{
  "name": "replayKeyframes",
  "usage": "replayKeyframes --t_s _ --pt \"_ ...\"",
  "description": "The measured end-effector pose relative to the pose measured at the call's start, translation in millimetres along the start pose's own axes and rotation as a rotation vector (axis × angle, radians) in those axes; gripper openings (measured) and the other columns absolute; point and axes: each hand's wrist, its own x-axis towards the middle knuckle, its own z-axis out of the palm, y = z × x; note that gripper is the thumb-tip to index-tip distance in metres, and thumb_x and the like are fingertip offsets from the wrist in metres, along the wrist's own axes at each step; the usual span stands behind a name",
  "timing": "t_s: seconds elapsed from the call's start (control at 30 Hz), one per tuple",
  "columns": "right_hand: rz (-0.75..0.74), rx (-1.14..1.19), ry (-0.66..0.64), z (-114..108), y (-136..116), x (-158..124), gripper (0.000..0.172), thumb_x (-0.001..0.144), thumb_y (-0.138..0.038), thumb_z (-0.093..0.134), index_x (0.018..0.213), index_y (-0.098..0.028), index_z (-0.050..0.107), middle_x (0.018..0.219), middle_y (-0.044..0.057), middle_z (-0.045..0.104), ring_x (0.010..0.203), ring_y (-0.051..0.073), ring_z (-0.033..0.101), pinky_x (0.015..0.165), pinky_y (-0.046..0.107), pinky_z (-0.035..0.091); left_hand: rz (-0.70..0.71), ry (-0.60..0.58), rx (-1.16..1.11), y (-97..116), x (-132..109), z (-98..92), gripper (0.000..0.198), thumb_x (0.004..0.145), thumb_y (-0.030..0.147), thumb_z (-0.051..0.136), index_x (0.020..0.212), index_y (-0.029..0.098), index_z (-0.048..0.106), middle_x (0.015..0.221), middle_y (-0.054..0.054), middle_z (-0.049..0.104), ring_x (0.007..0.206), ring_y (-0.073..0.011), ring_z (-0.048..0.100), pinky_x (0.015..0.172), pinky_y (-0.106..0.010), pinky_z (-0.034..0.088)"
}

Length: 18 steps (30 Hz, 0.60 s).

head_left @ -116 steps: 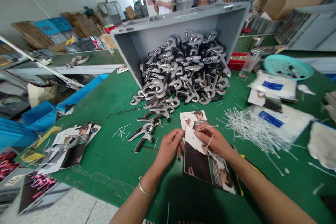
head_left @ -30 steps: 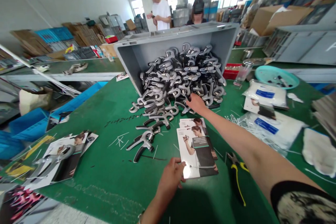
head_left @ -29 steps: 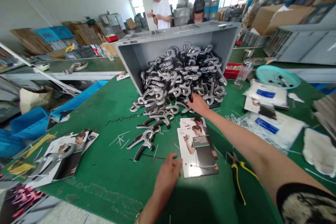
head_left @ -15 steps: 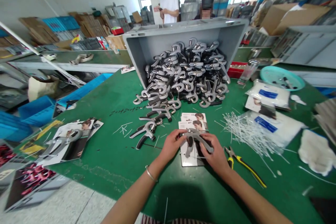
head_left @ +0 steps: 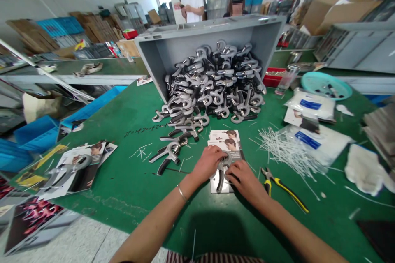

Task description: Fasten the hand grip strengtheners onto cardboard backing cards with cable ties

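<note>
A grey and black hand grip exerciser [head_left: 221, 176] lies on a printed cardboard card [head_left: 228, 190] in front of me. My left hand [head_left: 211, 163] is closed on the exerciser's rounded spring end. On the other side, my right hand [head_left: 241, 175] has its fingers bunched at the exerciser's handle; whether they also pinch a thin tie is hidden. More printed cards [head_left: 233, 134] lie just beyond, partly under the front one. Yellow-and-black cutting pliers [head_left: 285, 191] rest with jaws apart to the right of my right hand.
A grey crate [head_left: 148, 55] on its side spills many grip exercisers [head_left: 212, 86] onto the green table [head_left: 123, 185]. White cable ties [head_left: 286, 152] and plastic bags [head_left: 324, 139] lie at right. A packed card [head_left: 74, 164] sits at left. Two people are beyond the crate.
The grip exerciser has turned, its handles now pointing toward me on the card. My left hand has shifted onto its spring end, and my right fingers have moved in to its handle.
</note>
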Motion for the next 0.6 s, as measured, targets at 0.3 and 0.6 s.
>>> replayKeyframes --t_s 0.3,0.6 --pt "0.181 0.294 0.242 7 13 22 0.016 0.092 -0.035 0.057 0.082 -0.024 0.063 0.094 0.006 0.064 0.096 0.024 0.058 0.091 0.042 0.045 0.003 -0.056 0.322 13 17 -5.0 0.014 0.092 0.018 0.053 0.093 0.017 0.067 0.097 -0.011 0.06 0.097 -0.0278 0.05 0.082 -0.04 0.038" --pt "0.191 0.221 0.18 11 23 23 0.017 0.09 -0.035 0.06 0.078 -0.024 0.066 0.119 0.007 0.061 0.119 0.028 0.05 0.102 0.049 0.033 -0.11 -0.002 0.034 14 3 1.1 0.009 0.094 0.023 0.054 0.095 0.018 0.062 0.091 -0.006 0.067 0.09 -0.0228 0.057 0.086 -0.038 0.039"
